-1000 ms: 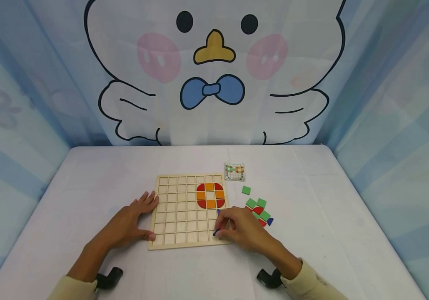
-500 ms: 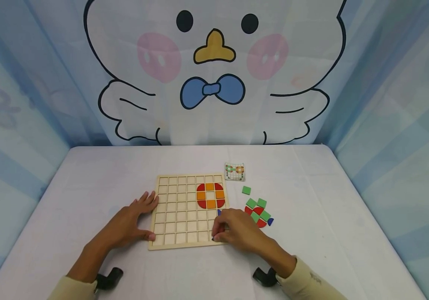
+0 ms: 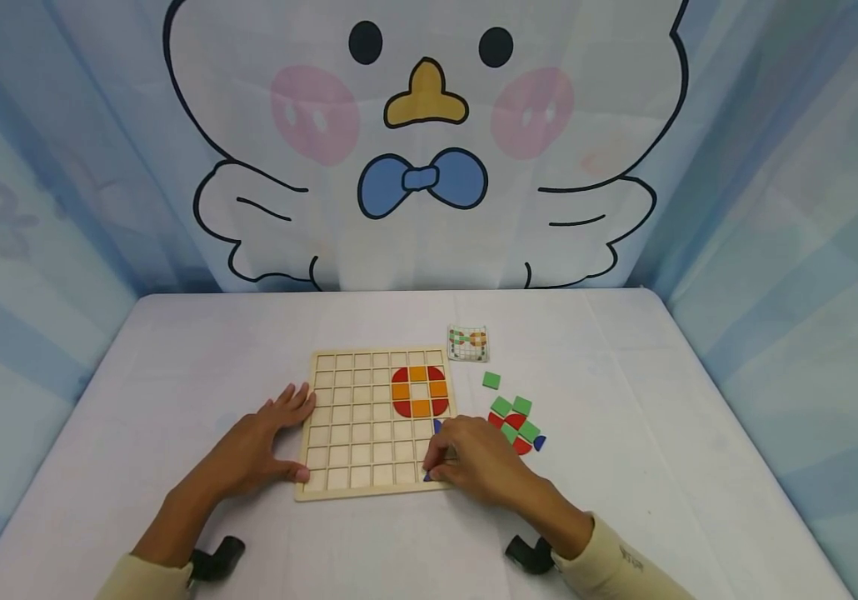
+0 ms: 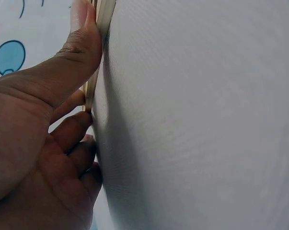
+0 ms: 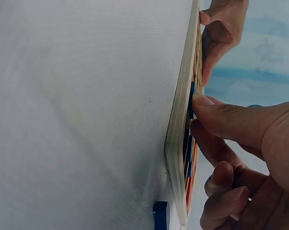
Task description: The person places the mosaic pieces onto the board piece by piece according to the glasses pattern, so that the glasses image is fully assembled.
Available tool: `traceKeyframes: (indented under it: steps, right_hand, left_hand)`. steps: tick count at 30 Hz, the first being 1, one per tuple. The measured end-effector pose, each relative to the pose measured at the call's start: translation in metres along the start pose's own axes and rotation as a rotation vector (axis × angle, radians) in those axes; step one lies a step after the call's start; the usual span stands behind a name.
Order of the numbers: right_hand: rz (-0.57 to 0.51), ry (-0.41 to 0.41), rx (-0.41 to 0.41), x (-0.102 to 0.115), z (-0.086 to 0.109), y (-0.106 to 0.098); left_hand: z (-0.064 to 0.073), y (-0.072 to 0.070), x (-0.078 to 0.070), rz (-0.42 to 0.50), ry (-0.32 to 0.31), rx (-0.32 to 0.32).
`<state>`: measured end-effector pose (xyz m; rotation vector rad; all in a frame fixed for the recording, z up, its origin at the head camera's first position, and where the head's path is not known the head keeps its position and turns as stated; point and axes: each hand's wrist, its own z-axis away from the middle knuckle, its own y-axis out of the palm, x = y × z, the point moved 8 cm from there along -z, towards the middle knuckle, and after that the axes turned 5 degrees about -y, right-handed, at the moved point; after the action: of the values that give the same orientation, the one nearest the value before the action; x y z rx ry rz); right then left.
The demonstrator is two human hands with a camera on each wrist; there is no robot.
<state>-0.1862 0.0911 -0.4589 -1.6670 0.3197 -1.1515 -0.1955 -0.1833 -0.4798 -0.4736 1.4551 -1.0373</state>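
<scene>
A wooden grid board [image 3: 363, 433] lies on the white table. My left hand [image 3: 260, 446] rests against its left edge, fingers spread, thumb at the lower left. Over the lower right part of the board, my right hand [image 3: 477, 458] pinches a small blue piece [image 3: 427, 477] between thumb and index finger, low against the grid cells. In the right wrist view the thumb lies on the blue piece [image 5: 191, 98], with further blue pieces [image 5: 189, 152] in the cells beside it. Red and orange pieces [image 3: 420, 408] form a ring at the upper right of the board. My right hand hides the board's lower right corner.
Right of the board lie several loose green and red pieces [image 3: 521, 407] and a blue half-round piece [image 3: 540, 443]. A single green square [image 3: 491, 380] sits above them. A small pattern card [image 3: 468, 343] lies by the board's top right corner.
My right hand has shifted slightly left and down, bringing the blue piece from a tilted pose over the grid to low against the cells. My left hand has stayed at the board's edge.
</scene>
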Motion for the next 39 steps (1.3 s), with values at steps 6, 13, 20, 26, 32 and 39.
traceKeyframes:
  steps: [6,13,20,26,32,39]
  right_hand:
    - [0.017,-0.026,0.005,0.003,0.000,-0.002]
    - [-0.029,0.063,-0.042,-0.012,0.002,-0.016]
    - [-0.042,0.176,-0.174,-0.040,0.002,-0.044]
    - [-0.086,0.297,-0.234,-0.077,0.000,-0.064]
    - [0.010,0.427,-0.263,-0.106,0.000,-0.078]
    - [0.079,0.519,-0.212,-0.120,-0.005,-0.078]
  left_hand:
    - [0.001,-0.001,0.000,0.000,-0.002,0.000]
    - [0.001,-0.002,-0.001,-0.002,0.001,0.000]
    - [0.001,-0.002,0.000,-0.002,-0.006,0.002]
    - [0.001,-0.002,0.001,-0.006,-0.012,0.005]
    - [0.000,-0.001,0.002,0.001,-0.023,0.015]
    - [-0.001,-0.001,0.003,0.001,-0.021,0.017]
